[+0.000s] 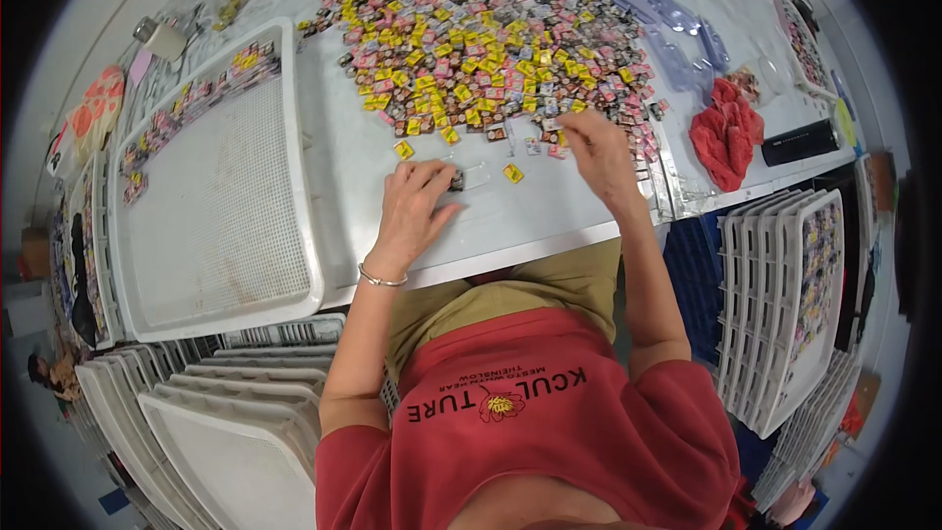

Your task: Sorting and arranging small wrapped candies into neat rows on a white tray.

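A large heap of small square packets (471, 39), yellow, pink, brown and black, spreads over the far middle of the table. My left hand (414, 208) rests low on the table, thumb spread from its bent fingers. Its fingertips touch a clear plastic piece (477, 177), with a small dark packet (457, 181) at their tips. At the heap's near edge my right hand (601, 155) pinches a small pale packet (551, 124) between thumb and forefinger. A loose yellow packet (513, 173) lies between the hands, and another yellow packet (403, 149) beyond the left one.
A white mesh tray (306, 167) stands at left, rows of packets along its far side. Clear bluish plastic trays (667, 15), a red cloth (726, 132) and a black cylinder (801, 142) lie at right. White trays stand below the table at left (231, 422) and right (775, 304).
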Tool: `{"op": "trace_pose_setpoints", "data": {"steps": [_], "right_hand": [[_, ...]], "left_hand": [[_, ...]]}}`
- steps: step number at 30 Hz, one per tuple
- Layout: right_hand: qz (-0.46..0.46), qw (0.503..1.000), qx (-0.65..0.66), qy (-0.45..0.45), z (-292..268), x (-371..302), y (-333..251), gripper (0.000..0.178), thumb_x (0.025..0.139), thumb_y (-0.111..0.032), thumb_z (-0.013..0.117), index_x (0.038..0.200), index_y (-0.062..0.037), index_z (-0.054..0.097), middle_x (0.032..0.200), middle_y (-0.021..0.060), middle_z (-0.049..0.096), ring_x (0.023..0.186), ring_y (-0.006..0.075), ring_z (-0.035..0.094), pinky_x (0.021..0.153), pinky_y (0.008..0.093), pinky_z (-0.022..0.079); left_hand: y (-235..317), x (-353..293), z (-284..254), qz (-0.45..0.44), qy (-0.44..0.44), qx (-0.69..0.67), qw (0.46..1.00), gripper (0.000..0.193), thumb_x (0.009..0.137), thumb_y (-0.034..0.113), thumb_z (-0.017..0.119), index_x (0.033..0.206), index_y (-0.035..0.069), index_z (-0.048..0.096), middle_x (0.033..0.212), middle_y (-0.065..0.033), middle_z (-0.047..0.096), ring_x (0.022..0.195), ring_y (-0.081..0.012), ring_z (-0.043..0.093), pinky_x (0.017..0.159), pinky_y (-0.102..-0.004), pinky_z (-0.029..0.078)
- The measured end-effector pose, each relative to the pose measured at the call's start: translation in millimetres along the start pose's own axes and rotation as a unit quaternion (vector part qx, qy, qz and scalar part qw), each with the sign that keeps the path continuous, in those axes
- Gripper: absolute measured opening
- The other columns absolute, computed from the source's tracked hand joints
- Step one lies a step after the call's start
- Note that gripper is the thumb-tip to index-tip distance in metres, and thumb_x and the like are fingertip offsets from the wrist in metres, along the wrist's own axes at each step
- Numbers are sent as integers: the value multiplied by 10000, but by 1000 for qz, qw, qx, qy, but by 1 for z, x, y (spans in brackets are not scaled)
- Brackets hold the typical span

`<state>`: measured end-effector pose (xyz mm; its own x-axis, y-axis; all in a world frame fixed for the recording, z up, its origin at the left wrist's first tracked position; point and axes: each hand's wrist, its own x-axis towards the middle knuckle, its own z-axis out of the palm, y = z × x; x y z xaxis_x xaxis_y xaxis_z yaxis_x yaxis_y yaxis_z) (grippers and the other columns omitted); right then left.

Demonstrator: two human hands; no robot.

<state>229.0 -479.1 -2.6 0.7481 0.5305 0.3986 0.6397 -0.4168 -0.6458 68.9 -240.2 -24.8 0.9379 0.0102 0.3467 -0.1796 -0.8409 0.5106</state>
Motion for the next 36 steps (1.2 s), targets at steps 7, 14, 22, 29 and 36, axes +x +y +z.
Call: {"op": "trace_pose_setpoints", "data": {"steps": [7,14,22,29,36], "right_hand": [[-35,969,-20,-244,36,-17,-13,297,786,-22,652,1079,-15,606,1025,132,565,875,324,590,766,398,477],[-38,978,-22,-202,49,-19,-4,262,788,-48,677,1036,-19,596,1005,131,561,814,313,602,719,403,484],[28,993,82,-83,61,-27,4,253,723,-6,742,940,-2,611,902,82,577,539,152,534,520,287,448],[28,994,85,-58,61,-28,4,233,724,-4,742,922,0,621,872,81,585,527,137,531,513,283,434],[69,988,138,-30,63,-26,5,256,730,-53,764,944,-7,629,856,91,605,529,136,565,516,286,452]], "left_hand": [[-3,-6,3,-48,-15,-50,997,399,708,65,738,1096,52,644,1061,-85,597,986,-295,519,869,-391,431],[-14,8,-11,-17,-58,-44,997,257,744,12,678,1000,22,656,898,-106,631,873,-300,557,790,-384,467],[-8,20,-16,-14,-144,-11,989,212,757,45,676,966,17,651,889,-115,620,835,-306,572,767,-385,485],[-4,20,-15,-6,-152,-19,988,201,752,43,672,949,15,648,885,-114,611,841,-304,586,762,-400,495],[2,20,-4,11,-103,71,992,173,730,43,667,899,31,629,840,-102,578,834,-285,575,716,-401,504]]}}
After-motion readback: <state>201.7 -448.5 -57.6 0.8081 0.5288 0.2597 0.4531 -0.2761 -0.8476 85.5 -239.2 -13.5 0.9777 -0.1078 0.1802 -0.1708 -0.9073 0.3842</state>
